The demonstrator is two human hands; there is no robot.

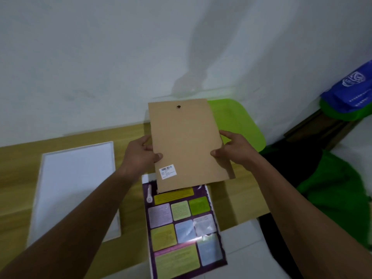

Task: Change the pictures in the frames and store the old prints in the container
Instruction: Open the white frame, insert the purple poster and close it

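Observation:
I hold a brown cardboard backing board (187, 141) tilted up above the table, with a black hook hole near its top and a white barcode sticker at its lower left. My left hand (138, 156) grips its left edge. My right hand (235, 150) grips its right edge. Below it on the table lies a glossy purple print (181, 230) with coloured text panels, resting in a white frame whose edge shows around it. A second white frame (76, 190) lies flat to the left, showing a plain white face.
The wooden table (18, 158) stands against a white wall. A lime green tray or container (241, 125) sits behind the board at the table's right end. A blue bag (350, 91) and green cloth (332, 190) lie at the right.

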